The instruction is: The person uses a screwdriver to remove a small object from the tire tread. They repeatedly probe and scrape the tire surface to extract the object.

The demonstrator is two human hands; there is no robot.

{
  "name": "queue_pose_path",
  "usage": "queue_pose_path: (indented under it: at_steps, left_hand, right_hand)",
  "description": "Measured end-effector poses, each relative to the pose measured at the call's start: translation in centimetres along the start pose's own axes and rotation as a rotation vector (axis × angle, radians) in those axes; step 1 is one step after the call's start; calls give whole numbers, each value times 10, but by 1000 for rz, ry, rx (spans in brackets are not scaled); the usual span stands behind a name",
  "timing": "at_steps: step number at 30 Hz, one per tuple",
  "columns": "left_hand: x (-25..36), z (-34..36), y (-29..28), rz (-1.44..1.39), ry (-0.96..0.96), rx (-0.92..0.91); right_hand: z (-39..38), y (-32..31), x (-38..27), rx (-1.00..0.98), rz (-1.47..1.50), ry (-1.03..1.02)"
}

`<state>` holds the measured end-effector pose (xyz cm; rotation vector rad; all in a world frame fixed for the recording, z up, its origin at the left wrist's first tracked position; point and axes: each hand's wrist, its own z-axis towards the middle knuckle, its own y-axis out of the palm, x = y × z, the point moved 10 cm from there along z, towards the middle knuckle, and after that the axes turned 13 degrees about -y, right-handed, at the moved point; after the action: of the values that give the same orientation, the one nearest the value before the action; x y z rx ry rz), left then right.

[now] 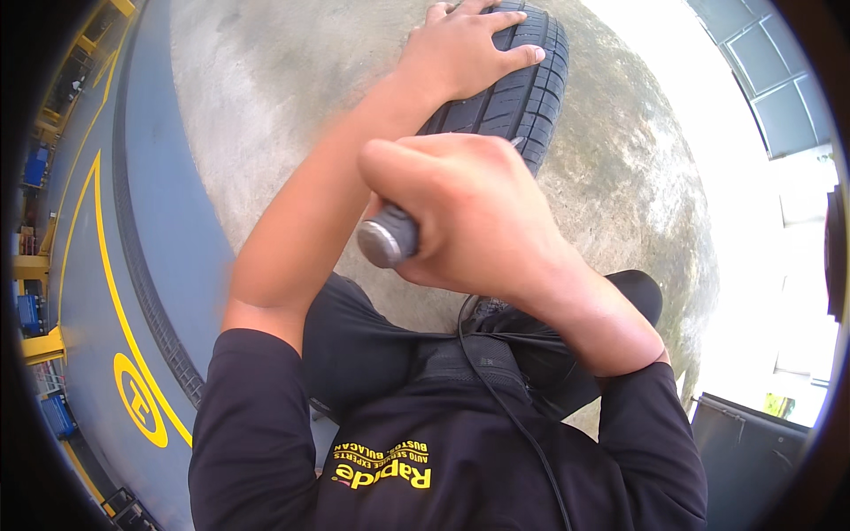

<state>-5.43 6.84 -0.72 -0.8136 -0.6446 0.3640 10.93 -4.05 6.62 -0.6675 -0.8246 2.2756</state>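
A black tyre (531, 106) with grooved tread stands on the concrete ahead of me. My left hand (469, 49) rests on top of its tread, fingers spread and the thumb reaching to the right. Nearer to me, my right hand (469, 208) is closed around a dark-handled tool (388, 237). The handle's round metal end cap points to the left, toward me. A small grey bit shows past the far side of this fist, against the tyre. My right hand hides most of the tool and the near part of the tyre.
Stained concrete floor (611, 168) surrounds the tyre. On the left runs a blue-grey painted area (168, 265) with yellow lines and a dark ridged strip (142, 239). A black cable (505, 398) hangs down my front. A dark panel (744, 451) stands at the lower right.
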Motion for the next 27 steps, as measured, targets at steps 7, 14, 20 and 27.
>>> queue_pose_path:
  at_steps: [7,14,20,27]
  left_hand:
    - [7,-4,-6,-4,-127,-67]
    - [-12,1,-12,-24,-140,-68]
    - [-5,-1,-24,-70,-165,-168]
    - [7,0,-30,-107,-125,-164]
  right_hand:
    - [-31,-5,8,-167,-14,198]
    - [-73,-110,67,675,615,171]
    - [-66,-125,80,709,817,44]
    - [-65,-126,83,690,821,48]
